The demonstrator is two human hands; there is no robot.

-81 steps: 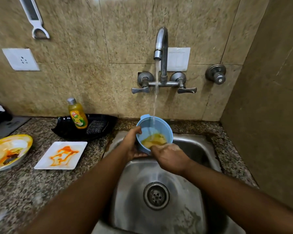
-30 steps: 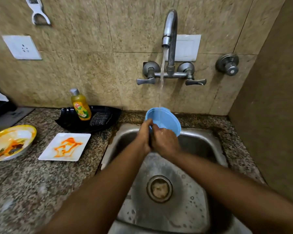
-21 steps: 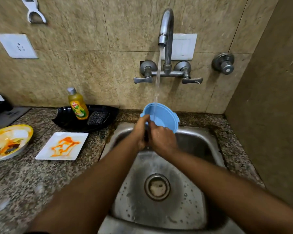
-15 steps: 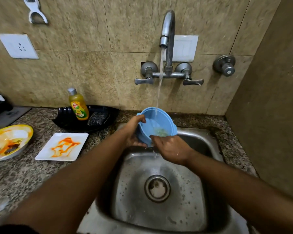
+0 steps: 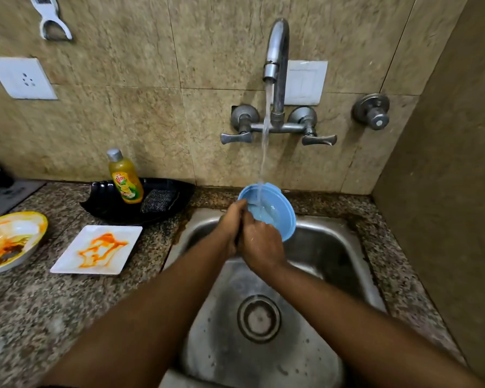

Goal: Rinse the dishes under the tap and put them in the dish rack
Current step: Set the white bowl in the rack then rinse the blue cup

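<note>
A blue bowl point(image 5: 275, 211) is tilted under the running tap point(image 5: 276, 49) above the steel sink point(image 5: 333, 247), and the water stream falls into it. My left hand point(image 5: 231, 222) grips its near left rim. My right hand point(image 5: 259, 245) holds the bowl's near side from below, pressed against my left hand. A square white plate point(image 5: 97, 249) smeared with orange sauce lies on the granite counter to the left. A yellow-rimmed dirty bowl point(image 5: 10, 240) sits at the far left edge. No dish rack is in view.
A black tray point(image 5: 165, 211) behind the white plate holds a yellow dish-soap bottle point(image 5: 125, 179) and a scrubber point(image 5: 158, 200). A wall socket point(image 5: 21, 78) and a hanging peeler point(image 5: 51, 19) are on the tiled wall. A brown wall closes off the right side.
The yellow residue seen in the bowl earlier is gone. The bowl has tipped up and away from me again, and my hands have come together at its near edge.
</note>
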